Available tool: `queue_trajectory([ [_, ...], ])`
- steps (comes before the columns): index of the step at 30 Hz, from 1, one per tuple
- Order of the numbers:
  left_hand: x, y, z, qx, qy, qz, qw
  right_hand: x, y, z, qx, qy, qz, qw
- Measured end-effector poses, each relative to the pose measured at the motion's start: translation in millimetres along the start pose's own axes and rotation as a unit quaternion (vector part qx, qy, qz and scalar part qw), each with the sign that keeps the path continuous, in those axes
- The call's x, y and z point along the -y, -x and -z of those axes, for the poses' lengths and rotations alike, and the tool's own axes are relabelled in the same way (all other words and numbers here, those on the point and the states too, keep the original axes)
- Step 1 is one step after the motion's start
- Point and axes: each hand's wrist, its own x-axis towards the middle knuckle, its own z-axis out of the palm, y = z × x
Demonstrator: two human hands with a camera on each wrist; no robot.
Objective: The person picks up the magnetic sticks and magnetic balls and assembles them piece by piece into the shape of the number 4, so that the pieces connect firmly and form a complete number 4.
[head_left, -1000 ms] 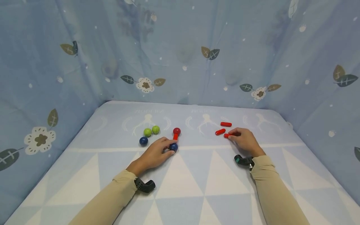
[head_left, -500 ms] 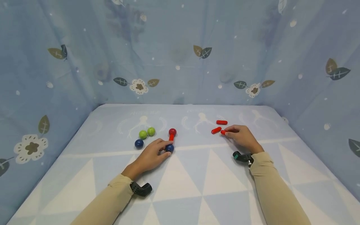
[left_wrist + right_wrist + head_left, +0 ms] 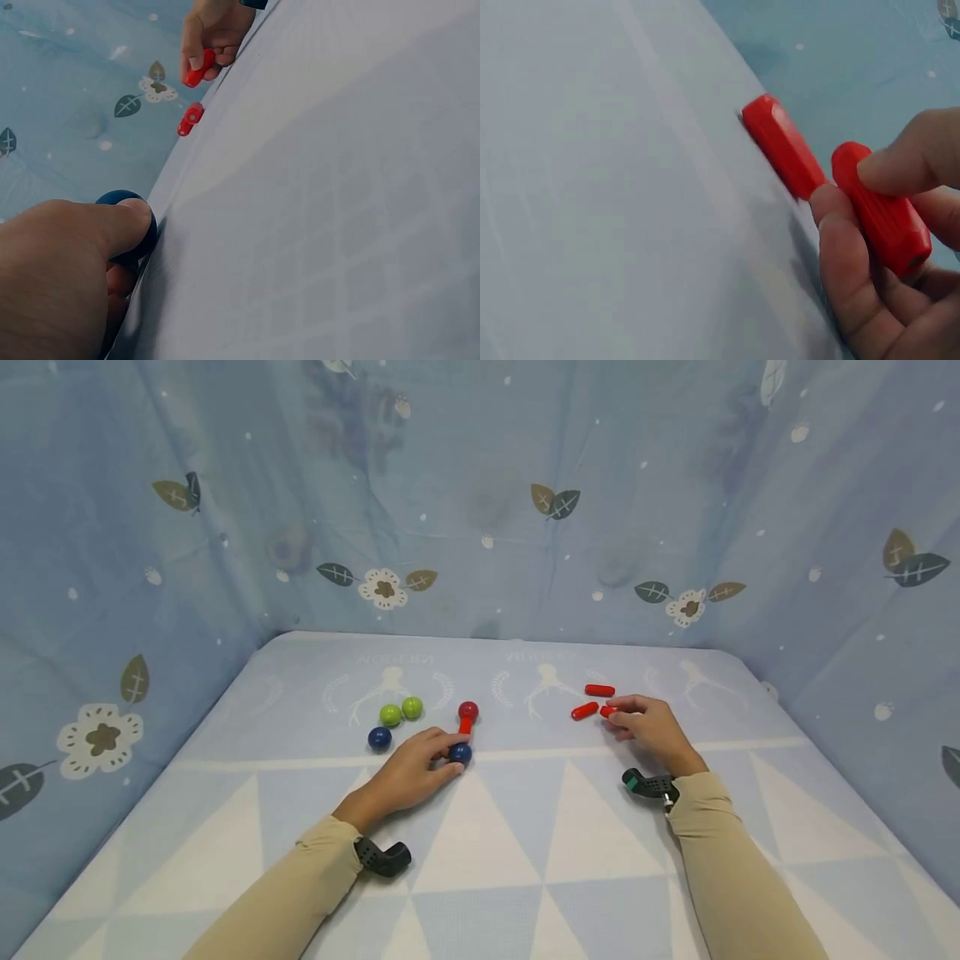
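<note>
Right grip (image 3: 654, 732): 1 red rod (image 3: 886, 223) between fingertips (image 3: 881, 172).

Fingers and frame edges hide parts

In the head view, the left hand (image 3: 405, 770) covers part of the blue ball (image 3: 461, 755) at centre and the lower end of the red stick (image 3: 466, 725), so whether those two touch cannot be told. The right hand (image 3: 654, 731) hides much of the pinched stick (image 3: 606, 712). The bottom edge crops both sleeves (image 3: 738, 868). In the wrist views, the left edge cuts the left hand, the right edge the right.
</note>
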Motion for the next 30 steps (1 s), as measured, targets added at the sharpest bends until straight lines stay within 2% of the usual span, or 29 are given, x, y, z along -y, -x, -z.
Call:
queue_trajectory([
  [6,-0.8,-2.1,0.6,-0.009,0.008,-0.003,0.9999,7,-0.4,-2,-0.005,-0.093,-0.013,0.9955],
  [9,-1.8,-2.8,1.4,-0.012,0.011,-0.010,0.9998,9,0.7,-4,-0.008,-0.114,-0.008,0.9935],
  [14,-1.8,-0.9,3.1,-0.004,0.012,-0.004,0.9999,11,3.4,-14,0.011,-0.114,0.000,0.9934],
  [20,-1.7,-0.1,2.9,-0.001,0.011,-0.003,0.9999,17,5.6,-25,0.017,-0.088,0.006,0.9959],
  [25,-2.2,2.7,3.5,-0.001,0.007,0.002,1.0000,22,4.3,-34,0.057,-0.110,0.013,0.9922],
  [30,-2.9,1.6,3.2,0.000,0.006,0.000,1.0000,24,3.5,-41,0.073,-0.121,0.011,0.9898],
])
